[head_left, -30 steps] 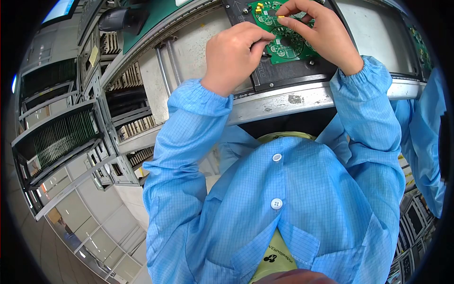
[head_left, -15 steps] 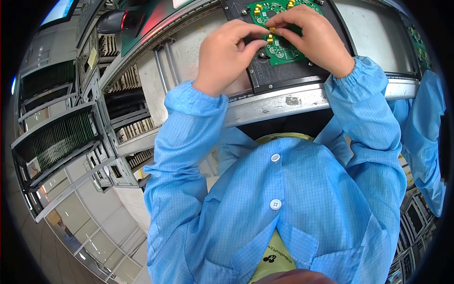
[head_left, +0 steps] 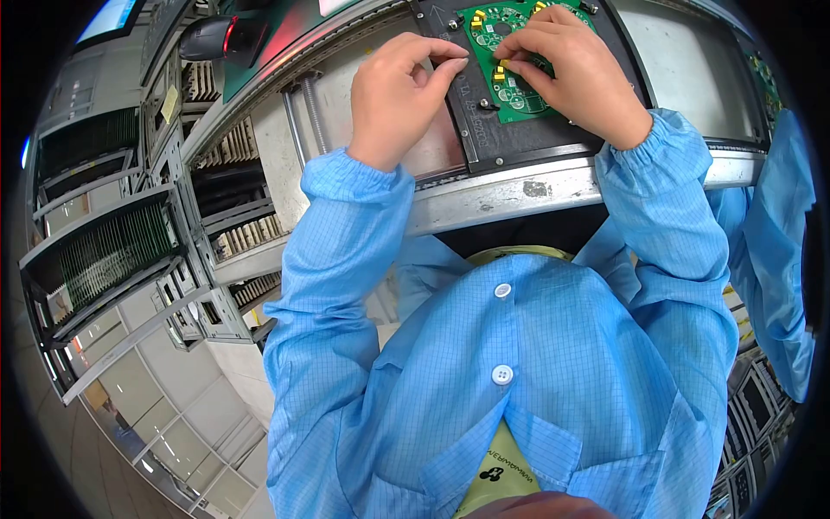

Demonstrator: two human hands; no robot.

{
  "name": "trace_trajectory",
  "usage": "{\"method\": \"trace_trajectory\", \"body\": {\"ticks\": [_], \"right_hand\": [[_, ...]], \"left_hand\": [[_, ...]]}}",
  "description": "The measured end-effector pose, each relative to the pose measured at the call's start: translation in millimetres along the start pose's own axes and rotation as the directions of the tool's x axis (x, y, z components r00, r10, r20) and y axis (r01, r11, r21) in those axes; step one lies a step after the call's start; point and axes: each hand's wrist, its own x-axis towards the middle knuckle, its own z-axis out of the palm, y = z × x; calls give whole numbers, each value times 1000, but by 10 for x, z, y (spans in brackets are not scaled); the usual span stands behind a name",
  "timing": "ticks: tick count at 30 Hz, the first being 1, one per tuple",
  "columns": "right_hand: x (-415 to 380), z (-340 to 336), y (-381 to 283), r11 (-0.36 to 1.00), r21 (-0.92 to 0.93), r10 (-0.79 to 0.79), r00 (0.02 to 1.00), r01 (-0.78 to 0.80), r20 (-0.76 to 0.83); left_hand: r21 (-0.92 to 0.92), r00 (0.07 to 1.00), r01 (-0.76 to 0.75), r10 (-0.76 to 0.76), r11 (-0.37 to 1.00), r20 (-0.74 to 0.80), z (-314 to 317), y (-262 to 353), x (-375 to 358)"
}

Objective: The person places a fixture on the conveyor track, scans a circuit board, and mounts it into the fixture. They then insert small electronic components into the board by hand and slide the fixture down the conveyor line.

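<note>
A green circuit board (head_left: 520, 102) lies in a black carrier (head_left: 474, 138) on the conveyor. Small yellow components (head_left: 499, 75) stand on it, mostly along its left part. My right hand (head_left: 575, 73) reaches over the board from the right, with thumb and forefinger closed around a yellow component at the board's left side. The palm and other fingers cover much of the board's right half. My left hand (head_left: 398, 99) is off the board, just left of the carrier's edge. Its thumb and forefinger are pinched together, and anything between them is too small to make out.
A metal rail (head_left: 510, 190) runs along the near side of the conveyor. Beyond the far rail, a black scanner-like device (head_left: 223, 39) with a red light sits on a green mat. Racks of boards (head_left: 112, 251) stand at left. Another person's blue sleeve (head_left: 774, 259) shows at right.
My left hand has drawn back leftward from the board. The carrier and board have shifted slightly right and nearer. My right hand stays over the board, at the yellow component.
</note>
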Motion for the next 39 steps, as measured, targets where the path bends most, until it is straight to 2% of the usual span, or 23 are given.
{"method": "trace_trajectory", "body": {"ticks": [2,5,8,11,13,15,18,20,24,29,32,37,39], "right_hand": [[5,-15,-22,1000,-7,0,1000,0,2],[7,-47,33,990,-98,-100,993,106,56],[-127,84,296,981,-172,-88,996,88,6],[-224,249,-215,994,-104,-49,994,38,-102],[-346,537,-542,981,-5,-194,980,194,37],[-478,761,-695,949,91,-305,952,302,21],[-510,588,-621,985,35,-170,973,166,159],[-614,403,-459,995,5,-96,991,96,94],[-861,49,-145,994,-76,71,992,-79,-108],[-1096,-344,182,917,-216,261,914,-336,-312],[-1174,-386,277,858,-225,349,846,-462,-404],[-1141,-330,315,772,-282,393,777,-569,-492],[-1151,-327,356,761,-307,383,777,-572,-499]], "left_hand": [[8,1000,1,-1,1000,-3,-7,15,0],[3,1000,5,-5,1000,-15,-4,20,3],[-43,997,27,-30,999,-68,8,-10,9],[-95,983,34,-51,995,-174,40,-92,49],[-92,975,5,-25,996,-222,59,-147,90],[-66,967,-39,22,997,-254,48,-234,116],[-142,969,50,-82,989,-232,62,-227,64],[-146,969,103,-132,984,-208,37,-185,53],[-178,976,83,-115,981,-183,78,-151,39],[-109,988,72,-86,991,-130,73,-113,23],[-104,983,32,-50,994,-174,66,-141,15],[-102,968,16,-41,995,-247,-110,16,-88],[-112,955,-44,9,993,-297,-179,73,-243]]}}
